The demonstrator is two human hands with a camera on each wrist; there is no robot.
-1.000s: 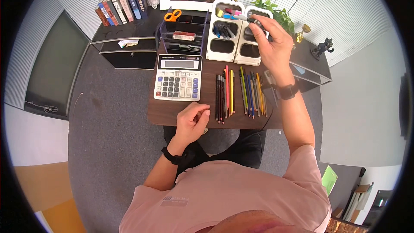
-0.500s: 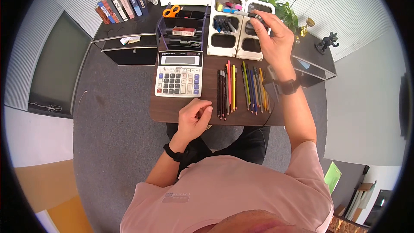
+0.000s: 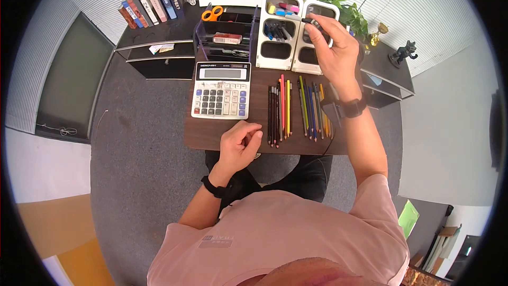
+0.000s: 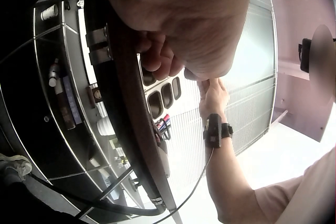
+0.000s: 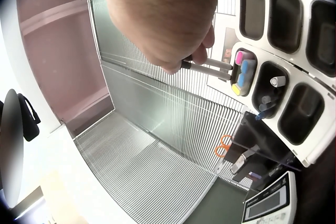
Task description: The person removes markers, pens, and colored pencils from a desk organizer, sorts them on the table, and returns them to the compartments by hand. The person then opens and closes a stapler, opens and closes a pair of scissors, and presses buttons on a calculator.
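Observation:
My right hand (image 3: 338, 55) pinches two grey markers (image 5: 210, 71) with dark ends between thumb and fingers. Their far ends reach the top compartment of the left white organizer (image 3: 289, 64), where pink, blue and yellow highlighters (image 5: 244, 69) lie. In the compartment below, several pens (image 3: 279, 32) stand together; the lowest one holds nothing visible. At the desk's front edge, my left hand (image 3: 239, 143) rests with loosely curled fingers and holds nothing. It is nearest to the white calculator (image 3: 221, 100) and a row of dark pencils (image 3: 273, 114).
A second white organizer (image 3: 306, 69) adjoins the first on its right. Coloured pencils (image 3: 312, 111) lie in front of them. To the left stands a dark desk tray (image 3: 201, 42) with orange scissors (image 3: 212, 14). A cable (image 4: 202, 174) trails from my right wrist.
The right hand has shifted slightly, and less of the markers shows between it and the top compartment. My left hand stays at the desk edge. The head view has moved a little.

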